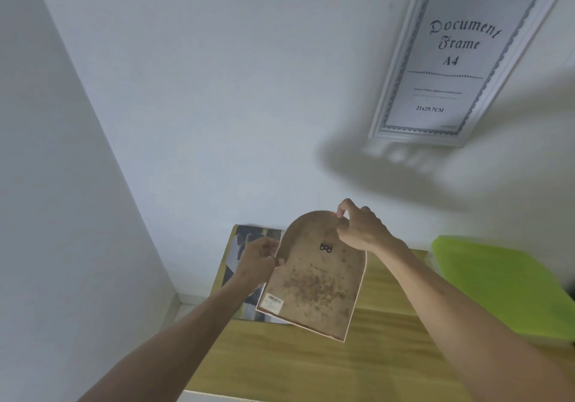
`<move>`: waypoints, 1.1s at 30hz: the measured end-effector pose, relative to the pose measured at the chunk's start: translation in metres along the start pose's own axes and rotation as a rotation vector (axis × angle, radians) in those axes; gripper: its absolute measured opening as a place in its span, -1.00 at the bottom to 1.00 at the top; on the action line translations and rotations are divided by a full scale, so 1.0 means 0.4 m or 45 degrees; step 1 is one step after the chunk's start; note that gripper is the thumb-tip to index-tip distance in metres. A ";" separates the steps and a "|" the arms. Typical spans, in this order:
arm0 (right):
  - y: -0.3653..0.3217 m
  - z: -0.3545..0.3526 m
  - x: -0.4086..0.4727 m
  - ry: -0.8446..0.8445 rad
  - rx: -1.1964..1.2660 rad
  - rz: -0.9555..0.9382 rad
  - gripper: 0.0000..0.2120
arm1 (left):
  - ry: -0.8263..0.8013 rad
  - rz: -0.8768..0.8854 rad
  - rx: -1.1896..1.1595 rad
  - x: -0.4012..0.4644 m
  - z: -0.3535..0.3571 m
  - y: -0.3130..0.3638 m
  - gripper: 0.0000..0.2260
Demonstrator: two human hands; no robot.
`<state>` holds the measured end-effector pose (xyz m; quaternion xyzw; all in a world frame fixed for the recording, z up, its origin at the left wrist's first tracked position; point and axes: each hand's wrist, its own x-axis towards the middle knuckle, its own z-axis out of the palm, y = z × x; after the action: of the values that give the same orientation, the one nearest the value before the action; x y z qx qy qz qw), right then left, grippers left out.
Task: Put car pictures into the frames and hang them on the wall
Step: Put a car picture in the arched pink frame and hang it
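1. Both forearms are reaching up from the bottom edge, holding the arch-topped picture frame with a stained brown fibreboard back [314,277] in the air above the light wooden tabletop [311,364], back side facing the camera.
2. Left hand [258,260] is pinching the frame's left edge between thumb and curled fingers. Right hand [361,229] is pinching the curved top rim, fingertips closed on it near the small black metal hanger [326,247].
3. Whether a car picture is already seated inside cannot be told, since only the back is showing.
4. Risk, as a judgement: both grips are sitting on thin edges, so the frame is liable to pivot or slip; if the backing is loose, it could drop out during tilting.
5. Risk: the hanger is small and facing away from the wall, so turning the frame to hang it will leave the hanger out of sight and could miss the fixing.
6. Glossy printed sheets [239,246] are lying on the table's far left corner, partly under the frame; a dropped frame could crease them.
7. White moulded document frame with an A4 insert [460,59] is hanging on the white wall [217,90] at upper right; open wall is lying to its left.
8. Lime-green plastic lidded box [497,283] is occupying the table's right side; the near centre is bare.
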<state>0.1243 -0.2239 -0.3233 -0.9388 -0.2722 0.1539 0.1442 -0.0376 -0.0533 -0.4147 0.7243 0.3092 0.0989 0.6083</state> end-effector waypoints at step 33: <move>0.157 0.182 -0.116 -0.139 1.223 0.302 -0.46 | -0.131 -0.228 -0.423 -0.032 -0.028 -0.119 -0.45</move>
<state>0.0896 -0.2871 -0.4019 -0.7815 -0.0691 0.3261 0.5274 -0.0691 -0.0480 -0.4538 0.5877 0.3204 0.0567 0.7408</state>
